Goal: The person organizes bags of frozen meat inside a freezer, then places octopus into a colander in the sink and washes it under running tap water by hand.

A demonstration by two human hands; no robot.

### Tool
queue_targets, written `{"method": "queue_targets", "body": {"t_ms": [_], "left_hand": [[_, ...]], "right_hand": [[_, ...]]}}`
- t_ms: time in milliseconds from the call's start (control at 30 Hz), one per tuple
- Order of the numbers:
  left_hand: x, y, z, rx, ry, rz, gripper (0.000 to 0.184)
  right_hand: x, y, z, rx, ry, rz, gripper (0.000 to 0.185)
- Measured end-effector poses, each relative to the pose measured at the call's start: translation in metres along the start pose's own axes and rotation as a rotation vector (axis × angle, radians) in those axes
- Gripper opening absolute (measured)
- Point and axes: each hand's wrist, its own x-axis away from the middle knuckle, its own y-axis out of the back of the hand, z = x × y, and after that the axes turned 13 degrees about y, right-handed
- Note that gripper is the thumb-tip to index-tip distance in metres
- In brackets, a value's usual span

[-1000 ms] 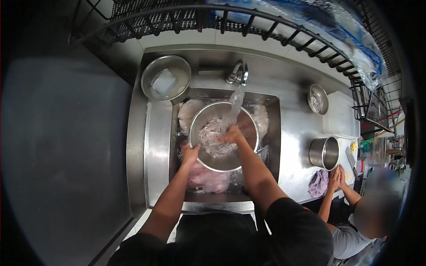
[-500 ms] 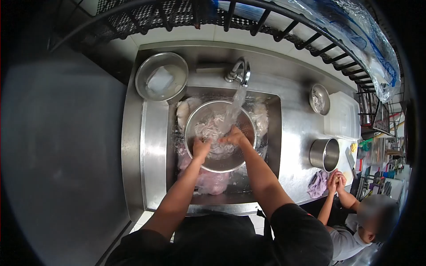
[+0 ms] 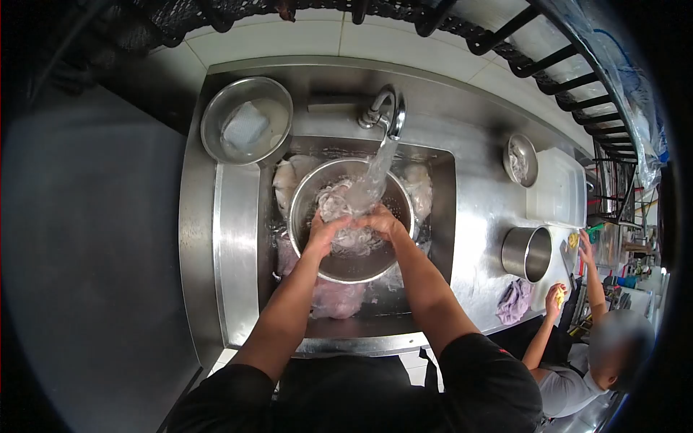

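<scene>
A large round metal bowl [image 3: 302, 254] stands in the sink, holding water and pale, pinkish-white strips [image 3: 333, 200] of what looks like raw meat or seafood; I cannot tell which. My left hand [image 3: 323, 232] curls around the left and near side of a clump of these strips. From the right, my right hand [image 3: 382, 222] cups the same clump, its fingers close to those of the left. Running water [image 3: 379, 169] from the chrome faucet [image 3: 395, 119] falls into the bowl just beyond my hands. Splashing water partly hides the fingertips.
Bagged pale and pink food [image 3: 339, 299] lies in the sink [image 3: 444, 216] around the bowl. A metal basin [image 3: 280, 148] with a white block sits back left. On the right are a small bowl [image 3: 530, 160], a pot [image 3: 516, 252], a purple cloth [image 3: 514, 302] and a co-worker [image 3: 567, 382].
My hands have drawn closer together and gathered the strips into a clump near the water stream. The co-worker's hands have parted, one reaching outward. The view has shifted slightly.
</scene>
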Motion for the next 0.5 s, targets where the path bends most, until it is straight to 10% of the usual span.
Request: {"method": "queue_targets", "body": {"t_ms": [333, 500], "left_hand": [[-0.020, -0.005, 0.002, -0.182, -0.160, -0.183, 0.064], [0.004, -0.029, -0.008, -0.510, -0.170, -0.581, 0.068]], "right_hand": [[-0.006, -0.017, -0.022, 0.093, 0.146, -0.210, 0.069], [0.005, -0.035, -0.004, 0.948, 0.313, -0.420, 0.062]]}}
